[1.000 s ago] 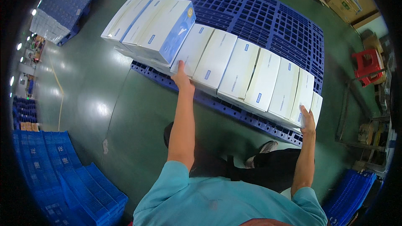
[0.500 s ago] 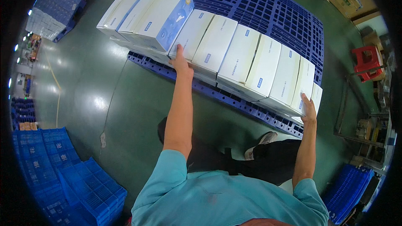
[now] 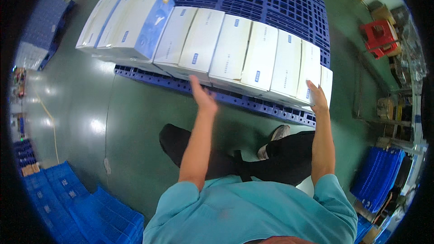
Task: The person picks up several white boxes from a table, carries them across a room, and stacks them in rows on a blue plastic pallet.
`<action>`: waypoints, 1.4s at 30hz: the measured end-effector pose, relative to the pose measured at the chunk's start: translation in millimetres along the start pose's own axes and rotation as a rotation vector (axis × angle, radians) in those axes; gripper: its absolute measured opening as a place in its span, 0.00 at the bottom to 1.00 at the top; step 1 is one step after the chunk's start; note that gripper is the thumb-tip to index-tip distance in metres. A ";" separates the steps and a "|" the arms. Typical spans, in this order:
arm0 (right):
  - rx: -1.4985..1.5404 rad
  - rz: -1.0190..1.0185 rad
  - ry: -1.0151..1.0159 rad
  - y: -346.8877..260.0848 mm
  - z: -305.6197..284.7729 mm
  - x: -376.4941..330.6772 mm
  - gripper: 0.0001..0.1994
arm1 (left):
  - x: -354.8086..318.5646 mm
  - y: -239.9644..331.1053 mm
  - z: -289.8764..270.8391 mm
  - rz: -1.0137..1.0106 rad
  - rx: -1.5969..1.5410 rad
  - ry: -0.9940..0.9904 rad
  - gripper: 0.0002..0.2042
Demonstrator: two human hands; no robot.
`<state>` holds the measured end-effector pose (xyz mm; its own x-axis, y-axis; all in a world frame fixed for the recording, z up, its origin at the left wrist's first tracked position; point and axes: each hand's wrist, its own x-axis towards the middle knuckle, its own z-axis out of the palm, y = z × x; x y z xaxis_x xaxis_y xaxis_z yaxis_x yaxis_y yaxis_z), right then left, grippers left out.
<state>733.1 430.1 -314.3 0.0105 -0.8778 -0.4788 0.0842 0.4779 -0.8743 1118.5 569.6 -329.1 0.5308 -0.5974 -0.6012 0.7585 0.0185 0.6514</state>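
A row of white cartons [image 3: 228,47] with small blue labels lies along the near side of a blue plastic pallet [image 3: 289,0]. At the left end, white cartons with one blue printed side [image 3: 156,29] stand higher than the rest. My left hand [image 3: 203,98] is in front of the row, slightly blurred, fingers apart and nothing in it. My right hand [image 3: 319,97] rests against the near corner of the carton [image 3: 308,70] toward the right end, its thumb on the top face and its fingers stretched out. Part of those fingers is hidden.
Blue plastic crates [image 3: 99,214] are at the lower left and a folded blue stack [image 3: 377,178] at the lower right. A red stool [image 3: 379,38] and a metal rack [image 3: 393,122] stand on the right. A wrapped stack [image 3: 40,25] is at the far left.
My left hand has come off the cartons and drawn back toward me. My right hand stays at the right end. The whole view has shifted, with the cartons now further left and up.
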 end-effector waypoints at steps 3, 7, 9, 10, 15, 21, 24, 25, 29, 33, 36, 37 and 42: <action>0.024 0.001 -0.077 -9.8 18.3 -14.5 0.38 | -32.6 -60.1 24.4 -0.173 0.121 -0.160 0.51; -0.015 -0.017 -0.081 -10.8 15.2 -17.2 0.37 | -50.6 -68.8 73.5 -0.167 0.164 -0.121 0.51; -0.061 0.005 -0.030 -17.4 19.8 -25.7 0.36 | -47.8 -61.2 81.3 -0.191 0.202 -0.095 0.48; -0.076 0.012 -0.064 -12.0 11.2 -19.2 0.37 | -39.0 -70.7 76.7 -0.199 0.152 -0.115 0.46; -0.105 -0.023 -0.047 -2.4 12.2 -12.5 0.35 | -35.8 -68.9 70.6 -0.205 0.128 -0.217 0.42; -0.076 -0.074 -0.087 -9.0 18.9 -25.8 0.32 | -24.6 -35.1 12.9 -0.191 0.059 -0.037 0.51; -0.171 -0.013 -0.011 -15.6 25.8 -29.0 0.34 | 26.0 10.8 -17.7 0.037 -0.040 0.155 0.48; -0.220 0.006 0.021 -20.0 26.7 -29.6 0.35 | 37.3 22.6 -18.1 0.104 -0.040 0.163 0.46; -0.382 -0.188 0.020 -19.1 29.7 -28.2 0.34 | 67.4 37.0 2.3 0.308 -0.218 -0.128 0.35; -0.367 -0.168 -0.001 -29.5 35.1 -35.7 0.34 | 46.7 41.2 30.3 0.281 -0.311 -0.144 0.35; -0.402 -0.103 -0.006 -29.6 25.6 -29.3 0.34 | 52.8 38.3 1.6 0.154 -0.134 -0.043 0.40; -0.424 -0.085 -0.022 -30.0 19.5 -24.8 0.35 | 50.6 37.3 -6.3 0.095 -0.060 0.009 0.42; -0.389 -0.186 0.018 -35.1 21.3 -14.8 0.28 | 8.5 19.9 27.3 0.159 0.054 0.149 0.45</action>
<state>751.2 425.7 -274.9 0.0131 -0.9510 -0.3088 -0.2987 0.2910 -0.9089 1127.8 543.0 -308.6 0.6948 -0.4653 -0.5484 0.6420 0.0576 0.7645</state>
